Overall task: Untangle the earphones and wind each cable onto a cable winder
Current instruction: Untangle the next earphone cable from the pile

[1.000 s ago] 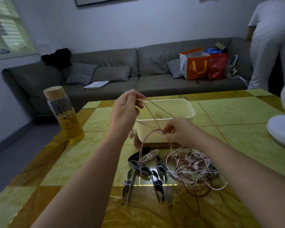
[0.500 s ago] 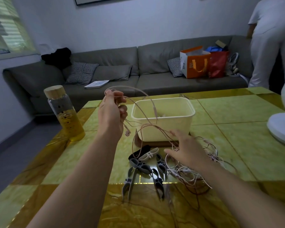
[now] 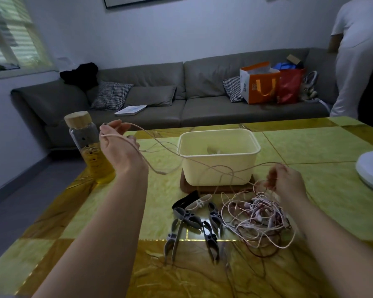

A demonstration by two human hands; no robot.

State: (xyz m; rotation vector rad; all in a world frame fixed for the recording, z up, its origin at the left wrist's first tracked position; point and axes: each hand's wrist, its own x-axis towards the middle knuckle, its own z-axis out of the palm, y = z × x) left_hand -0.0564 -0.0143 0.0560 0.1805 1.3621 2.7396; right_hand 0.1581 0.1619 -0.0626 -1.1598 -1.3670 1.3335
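We hold our left hand [image 3: 119,147] raised, palm up, fingertips pinching a pink earphone cable [image 3: 159,172]. The cable stretches across to our right hand [image 3: 287,182], lower and well apart, its fingers curled round strands just above the earphone tangle [image 3: 257,218]. Cable winders [image 3: 194,220] lie between our forearms.

On the table [image 3: 310,151] the tub [image 3: 219,168] sits centrally on a board [image 3: 186,187], the bottle [image 3: 88,147] to its left, the cable winders [image 3: 194,220] before it, the earphone tangle [image 3: 261,218] just right of those, the sofa [image 3: 159,82] behind.
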